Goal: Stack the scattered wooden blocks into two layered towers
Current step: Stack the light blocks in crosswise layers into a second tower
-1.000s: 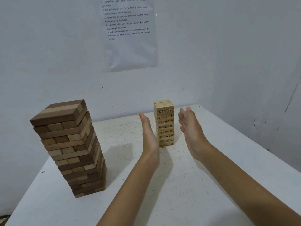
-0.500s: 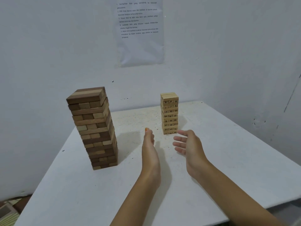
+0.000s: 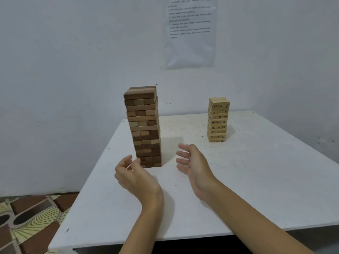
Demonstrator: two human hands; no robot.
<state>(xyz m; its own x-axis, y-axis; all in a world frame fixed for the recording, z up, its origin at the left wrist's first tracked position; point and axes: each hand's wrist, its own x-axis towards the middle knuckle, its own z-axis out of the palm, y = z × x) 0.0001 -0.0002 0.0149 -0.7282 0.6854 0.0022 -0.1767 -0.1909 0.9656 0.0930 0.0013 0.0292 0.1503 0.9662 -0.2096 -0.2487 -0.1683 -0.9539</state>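
Observation:
A tall tower of dark and light brown blocks (image 3: 145, 125) stands upright on the white table (image 3: 256, 189), left of centre. A shorter tower of pale numbered blocks (image 3: 218, 120) stands at the back right. My left hand (image 3: 132, 176) hovers in front of the brown tower's base on its left, fingers loosely curled, holding nothing. My right hand (image 3: 192, 164) hovers just right of that base, palm facing left with relaxed fingers, empty. Neither hand touches the tower. No loose blocks are in sight.
A printed sheet (image 3: 190, 32) hangs on the white wall behind the table. The table's front edge runs below my forearms. Patterned floor tiles (image 3: 27, 220) show at the lower left, beyond the table's left edge.
Both hands have drawn back from the pale tower and moved left to flank the brown tower's base. The view has pulled back and turned left. Both towers stand unmoved.

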